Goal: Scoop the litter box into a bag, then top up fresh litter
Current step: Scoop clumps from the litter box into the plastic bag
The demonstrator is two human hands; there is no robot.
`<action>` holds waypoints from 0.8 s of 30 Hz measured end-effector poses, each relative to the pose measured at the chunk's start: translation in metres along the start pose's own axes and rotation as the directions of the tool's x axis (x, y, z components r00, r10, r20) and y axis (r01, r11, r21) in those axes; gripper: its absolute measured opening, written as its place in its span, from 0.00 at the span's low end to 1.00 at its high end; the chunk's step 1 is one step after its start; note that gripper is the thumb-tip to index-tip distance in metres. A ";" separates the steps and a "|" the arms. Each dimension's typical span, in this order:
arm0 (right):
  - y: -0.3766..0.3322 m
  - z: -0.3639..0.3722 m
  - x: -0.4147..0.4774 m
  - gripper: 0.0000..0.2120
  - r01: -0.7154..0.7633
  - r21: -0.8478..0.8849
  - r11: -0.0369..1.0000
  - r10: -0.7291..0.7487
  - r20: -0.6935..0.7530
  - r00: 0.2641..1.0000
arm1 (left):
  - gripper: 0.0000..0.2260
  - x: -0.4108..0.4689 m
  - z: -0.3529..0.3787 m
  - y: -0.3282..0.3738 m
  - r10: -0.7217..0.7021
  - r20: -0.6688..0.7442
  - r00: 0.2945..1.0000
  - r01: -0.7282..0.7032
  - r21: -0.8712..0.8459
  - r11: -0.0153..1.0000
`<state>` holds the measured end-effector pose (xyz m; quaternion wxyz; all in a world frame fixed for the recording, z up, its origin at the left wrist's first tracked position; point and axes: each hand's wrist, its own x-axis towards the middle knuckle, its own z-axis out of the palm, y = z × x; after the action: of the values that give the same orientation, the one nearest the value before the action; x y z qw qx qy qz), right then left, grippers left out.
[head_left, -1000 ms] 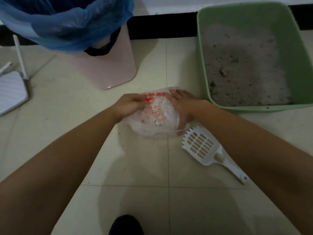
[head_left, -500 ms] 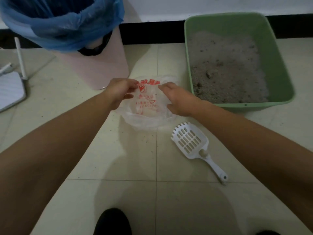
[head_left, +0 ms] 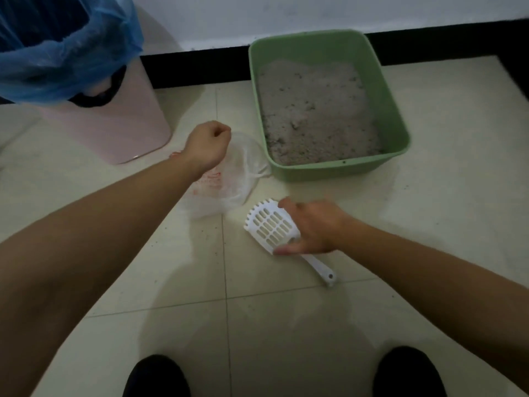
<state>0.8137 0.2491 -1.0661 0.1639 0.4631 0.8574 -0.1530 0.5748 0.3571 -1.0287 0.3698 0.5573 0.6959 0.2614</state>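
A green litter box (head_left: 329, 169) holding grey clumpy litter (head_left: 312, 110) stands on the tiled floor by the wall. Just to its left lies a thin white plastic bag (head_left: 237, 179) with red print. My left hand (head_left: 207, 144) hovers over the bag with curled fingers that pinch its upper rim and hold the mouth up. A white slotted scoop (head_left: 267, 224) lies on the floor in front of the box, its handle (head_left: 320, 269) pointing toward me and to the right. My right hand (head_left: 313, 227) rests over the scoop's bowl, fingers and thumb spread.
A pink waste bin (head_left: 114, 121) lined with a blue bag (head_left: 63, 53) stands at the far left. A white wall with a black skirting (head_left: 200, 67) runs behind. My two dark shoes (head_left: 156, 376) show at the bottom edge.
My right hand has let go of the bag and dropped onto the scoop. My left hand keeps the bag's rim. The view has pulled back, so the box appears smaller.
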 end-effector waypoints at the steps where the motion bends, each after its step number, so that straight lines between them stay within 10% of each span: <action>1: 0.001 0.014 -0.007 0.55 -0.010 -0.027 1.000 0.013 0.098 0.995 | 0.15 -0.003 0.012 0.009 0.002 0.039 0.999 -0.002 0.005 1.000; 5: 0.007 0.029 -0.021 0.49 -0.071 0.129 0.989 0.042 0.215 0.976 | 0.19 -0.008 0.047 0.045 -0.075 0.217 0.973 0.083 -0.026 0.996; 11: 0.058 -0.036 -0.038 0.10 -0.001 0.068 0.998 0.018 -0.245 0.969 | 0.17 0.007 0.046 0.062 -0.187 0.242 0.952 0.247 -0.251 0.936; 16: 0.111 -0.061 -0.045 0.11 -0.102 0.213 0.972 0.226 -0.712 0.665 | 0.15 0.020 0.039 0.056 -0.253 0.222 0.942 0.320 -0.356 0.878; 20: 0.130 -0.069 -0.026 0.07 -0.257 0.552 0.793 0.573 -0.534 0.621 | 0.11 0.025 0.055 0.054 -0.211 0.245 0.946 0.280 -0.290 0.915; 24: 0.137 -0.050 -0.025 0.09 -0.331 0.566 0.755 0.605 -0.406 0.685 | 0.03 0.026 0.069 0.052 -0.131 0.124 0.984 0.135 -0.023 0.991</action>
<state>0.9352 0.3226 -1.0252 -0.1757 0.7205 0.6532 -0.1531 0.6582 0.3915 -1.0349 0.4368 0.5188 0.7035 0.2125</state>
